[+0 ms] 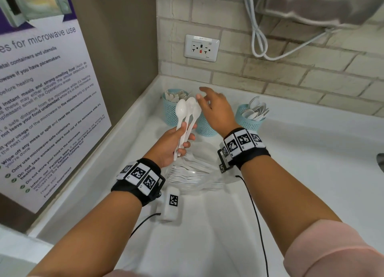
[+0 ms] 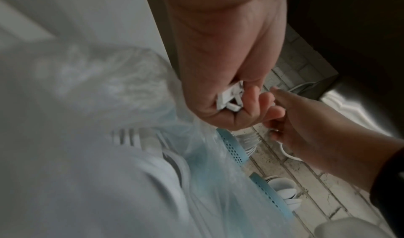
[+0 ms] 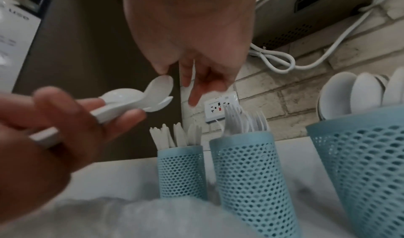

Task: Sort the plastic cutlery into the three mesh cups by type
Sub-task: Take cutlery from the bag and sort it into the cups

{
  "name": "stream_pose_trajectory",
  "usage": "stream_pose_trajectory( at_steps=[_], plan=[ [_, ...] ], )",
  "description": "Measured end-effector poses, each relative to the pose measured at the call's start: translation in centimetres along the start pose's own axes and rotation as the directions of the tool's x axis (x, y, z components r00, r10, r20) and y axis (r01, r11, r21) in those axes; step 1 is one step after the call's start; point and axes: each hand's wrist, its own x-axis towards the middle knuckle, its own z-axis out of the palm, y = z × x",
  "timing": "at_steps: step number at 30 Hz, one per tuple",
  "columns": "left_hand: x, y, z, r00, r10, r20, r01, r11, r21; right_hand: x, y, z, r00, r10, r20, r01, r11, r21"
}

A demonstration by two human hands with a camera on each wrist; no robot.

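My left hand (image 1: 175, 140) grips a small bunch of white plastic spoons (image 1: 187, 114) by their handles, bowls up, above the counter. My right hand (image 1: 212, 108) hovers open just right of the spoon bowls, thumb tip close to them (image 3: 161, 68). Three light-blue mesh cups stand by the wall: the left one (image 3: 181, 170) holds knives, the middle one (image 3: 247, 172) holds forks, the right one (image 1: 250, 118) holds spoons. A clear plastic bag of white forks (image 1: 187, 172) lies on the counter under my hands.
A white counter (image 1: 311, 172) runs along a brick wall with a socket (image 1: 201, 48) and a looped white cable (image 1: 259, 37). A notice board (image 1: 41, 100) stands on the left. A small white tagged device (image 1: 172, 204) lies near my left wrist.
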Motion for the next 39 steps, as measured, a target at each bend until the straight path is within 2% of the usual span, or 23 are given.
stream_pose_trajectory(
  at_steps=[3,6,17,21,26,29,36,39],
  plan=[
    [-0.1,0.0,0.4,1.000,-0.003,-0.004,0.003,1.000,0.010,-0.7,-0.5,0.7,0.983,0.124,0.133,-0.147,0.972,0.181],
    [-0.3,0.1,0.7,1.000,-0.010,0.003,0.010,1.000,0.009,-0.9,-0.3,1.3,0.969,0.209,0.135,-0.245,0.895,0.372],
    [-1.3,0.5,1.0,1.000,-0.008,0.016,0.008,1.000,-0.025,-1.8,0.3,1.1,0.908,0.390,0.152,-0.413,0.777,0.475],
    [-1.5,0.6,0.8,0.997,-0.039,0.072,0.042,0.998,-0.044,-2.1,0.7,1.0,0.903,0.402,0.149,-0.414,0.727,0.548],
    [-1.7,0.6,0.9,0.992,-0.069,0.105,0.072,0.997,-0.024,-2.4,0.2,0.8,0.905,0.375,0.201,-0.419,0.707,0.569],
    [-1.8,0.6,1.2,0.992,-0.070,0.107,0.068,0.997,0.028,-2.5,-0.2,0.9,0.916,0.339,0.215,-0.400,0.728,0.557],
    [-1.5,0.3,2.0,1.000,0.005,-0.014,-0.002,0.979,0.203,-2.3,0.3,2.1,0.914,0.392,0.102,-0.400,0.836,0.375],
    [-1.3,0.2,2.1,0.996,0.039,-0.079,-0.017,0.965,0.260,-2.3,0.2,2.5,0.906,0.413,0.094,-0.418,0.839,0.348]
  ],
)
